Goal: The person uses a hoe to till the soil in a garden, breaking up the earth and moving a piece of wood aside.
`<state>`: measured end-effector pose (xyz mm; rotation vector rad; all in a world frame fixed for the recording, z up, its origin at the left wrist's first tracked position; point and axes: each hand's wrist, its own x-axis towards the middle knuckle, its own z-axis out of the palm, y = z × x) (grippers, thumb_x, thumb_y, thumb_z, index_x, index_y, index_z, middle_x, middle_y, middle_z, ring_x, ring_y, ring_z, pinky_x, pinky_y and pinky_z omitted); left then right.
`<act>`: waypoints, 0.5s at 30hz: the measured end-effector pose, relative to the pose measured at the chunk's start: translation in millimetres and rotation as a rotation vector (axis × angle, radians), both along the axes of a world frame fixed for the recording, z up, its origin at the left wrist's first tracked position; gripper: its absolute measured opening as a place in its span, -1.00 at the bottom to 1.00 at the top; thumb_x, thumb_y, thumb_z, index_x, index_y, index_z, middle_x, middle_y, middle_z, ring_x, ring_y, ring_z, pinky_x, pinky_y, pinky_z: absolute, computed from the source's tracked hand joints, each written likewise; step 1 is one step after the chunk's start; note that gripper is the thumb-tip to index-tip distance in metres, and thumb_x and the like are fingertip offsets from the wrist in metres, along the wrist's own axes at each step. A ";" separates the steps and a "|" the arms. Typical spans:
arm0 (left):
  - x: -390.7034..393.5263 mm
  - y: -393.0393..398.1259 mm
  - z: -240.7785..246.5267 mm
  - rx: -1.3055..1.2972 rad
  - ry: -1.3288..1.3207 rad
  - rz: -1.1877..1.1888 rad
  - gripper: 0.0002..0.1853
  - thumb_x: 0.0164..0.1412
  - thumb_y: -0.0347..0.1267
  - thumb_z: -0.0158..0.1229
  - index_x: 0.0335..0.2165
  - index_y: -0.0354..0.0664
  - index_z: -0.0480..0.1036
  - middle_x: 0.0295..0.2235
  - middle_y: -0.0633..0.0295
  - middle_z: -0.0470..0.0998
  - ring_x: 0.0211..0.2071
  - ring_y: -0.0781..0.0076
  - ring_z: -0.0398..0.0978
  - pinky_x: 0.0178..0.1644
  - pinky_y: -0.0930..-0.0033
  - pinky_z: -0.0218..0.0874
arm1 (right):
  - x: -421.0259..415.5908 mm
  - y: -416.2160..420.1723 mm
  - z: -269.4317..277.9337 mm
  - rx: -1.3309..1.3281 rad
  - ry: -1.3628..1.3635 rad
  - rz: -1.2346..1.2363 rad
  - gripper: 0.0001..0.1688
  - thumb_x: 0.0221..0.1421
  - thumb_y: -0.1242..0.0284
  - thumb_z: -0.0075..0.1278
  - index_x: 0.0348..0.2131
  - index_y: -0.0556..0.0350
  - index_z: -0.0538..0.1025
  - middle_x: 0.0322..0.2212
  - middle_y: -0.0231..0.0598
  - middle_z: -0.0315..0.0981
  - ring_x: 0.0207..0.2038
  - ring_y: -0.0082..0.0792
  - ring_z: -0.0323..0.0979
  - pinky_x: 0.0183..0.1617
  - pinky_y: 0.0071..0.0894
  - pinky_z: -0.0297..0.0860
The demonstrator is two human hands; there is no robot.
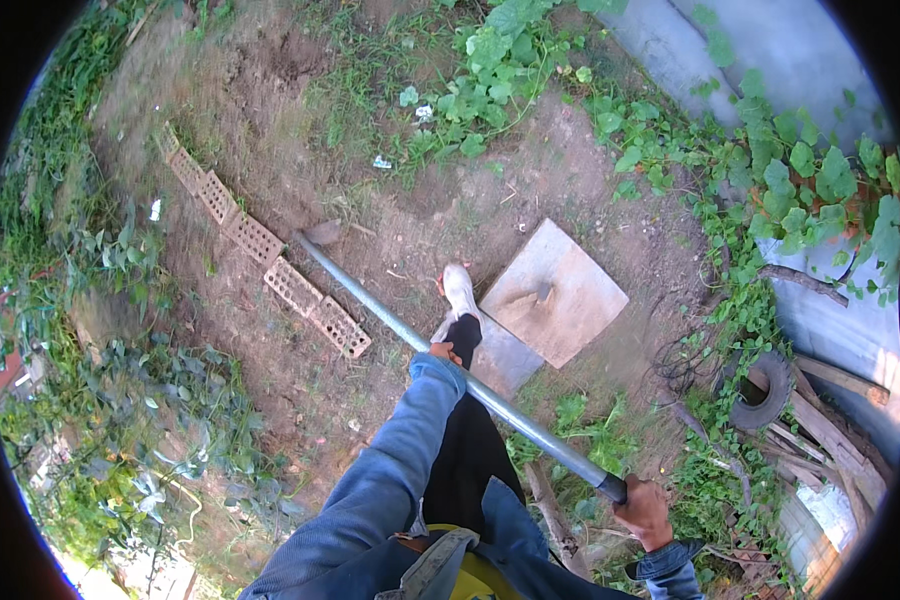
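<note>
A long-handled hoe with a grey metal pipe for a handle [375, 304] runs diagonally before me. Its blade [322, 233] rests on or close to the bare soil, just beside a row of perforated bricks [253, 238]. Around the middle of the pipe is my left hand [445, 352], partly hidden by its blue denim sleeve. My right hand [643, 511] grips the dark end of the handle at lower right. One foot in a light shoe [460, 291] shows beyond the pipe, by a square slab [570, 289] with soil on it.
A second grey slab [506, 358] lies partly under the square one. On the right are a small tyre [762, 390], wooden planks [832, 435] and a cut branch [559, 517]. Leafy vines [780, 172] grow along a pale wall [780, 45]. Dense plants [172, 390] border the left side.
</note>
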<state>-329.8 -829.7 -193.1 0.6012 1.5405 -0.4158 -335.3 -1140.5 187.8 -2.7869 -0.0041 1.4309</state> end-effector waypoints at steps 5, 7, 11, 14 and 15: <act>27.5 -10.9 7.2 -0.005 -0.005 0.093 -0.78 -0.02 -0.44 0.02 -0.65 -0.13 0.15 -0.78 0.26 0.18 -0.81 0.37 0.19 -0.75 0.35 0.09 | 34.0 -16.1 -6.0 0.005 -0.014 0.043 -0.75 -0.39 0.45 0.05 -0.56 0.14 0.35 -0.70 0.04 0.35 -0.58 0.06 0.37 -0.47 -0.03 0.30; 38.5 -15.9 12.8 -0.009 0.001 0.127 -0.77 -0.02 -0.43 0.02 -0.67 -0.13 0.15 -0.78 0.26 0.19 -0.81 0.37 0.20 -0.75 0.34 0.09 | 46.7 -25.6 -11.6 0.023 -0.003 0.065 -0.75 -0.38 0.45 0.03 -0.55 0.14 0.35 -0.69 0.03 0.36 -0.59 0.03 0.38 -0.47 -0.06 0.31; 60.0 -32.5 36.7 -0.011 0.074 0.217 -0.74 -0.02 -0.40 0.06 -0.69 -0.09 0.15 -0.79 0.30 0.19 -0.82 0.41 0.20 -0.74 0.33 0.10 | 70.1 -34.0 -13.0 0.044 0.060 0.065 -0.74 -0.40 0.46 0.04 -0.55 0.14 0.34 -0.70 0.00 0.36 -0.61 0.01 0.38 -0.49 -0.08 0.31; 69.1 -35.0 42.8 0.019 0.094 0.230 -0.73 -0.01 -0.38 0.08 -0.68 -0.08 0.15 -0.79 0.32 0.18 -0.81 0.43 0.19 -0.73 0.32 0.10 | 74.1 -45.8 -20.5 0.115 0.085 0.070 -0.73 -0.40 0.45 0.05 -0.57 0.14 0.32 -0.72 -0.02 0.36 -0.63 0.00 0.37 -0.50 -0.08 0.30; 68.1 -32.9 42.4 0.018 0.099 0.225 -0.74 -0.01 -0.38 0.08 -0.67 -0.07 0.15 -0.79 0.33 0.17 -0.81 0.44 0.18 -0.73 0.33 0.09 | 74.3 -48.0 -22.4 0.137 0.071 0.068 -0.72 -0.40 0.45 0.06 -0.57 0.14 0.31 -0.73 -0.03 0.36 -0.63 0.00 0.37 -0.51 -0.09 0.30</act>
